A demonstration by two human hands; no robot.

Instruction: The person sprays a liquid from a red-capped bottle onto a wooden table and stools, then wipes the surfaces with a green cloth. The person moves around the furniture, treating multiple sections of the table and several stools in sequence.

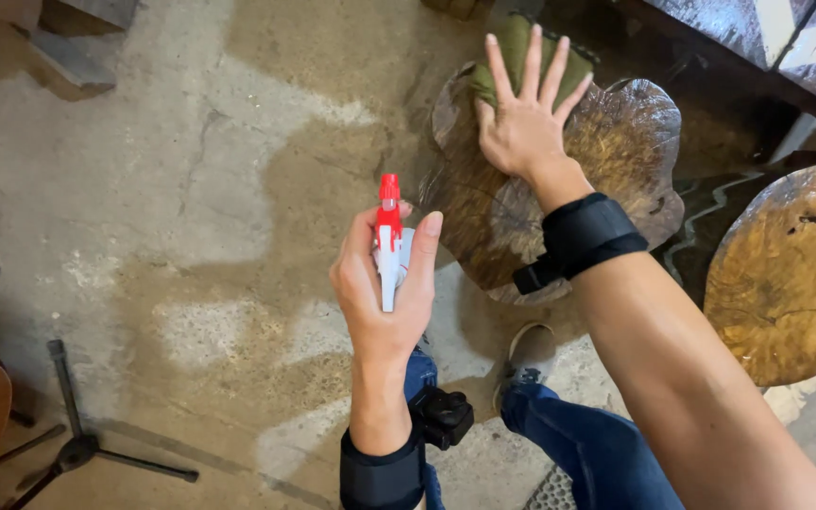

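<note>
Right forearm: closest to camera, black wrist strap.
Right hand point(526, 118): fingers spread wide, flat on green cloth point(514, 52) at far edge of wooden stool point(559, 189).
Left hand point(384, 283): gripping spray bottle point(391, 241) above bare concrete floor point(144, 189), near stool's left edge.

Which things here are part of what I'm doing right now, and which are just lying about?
In use:
- spray bottle, gripped in left hand
- green cloth, pressed flat under right hand
- glossy wood-slab stool under the cloth

Lying about:
- second wood-slab stool
- black tripod on the concrete floor
</note>
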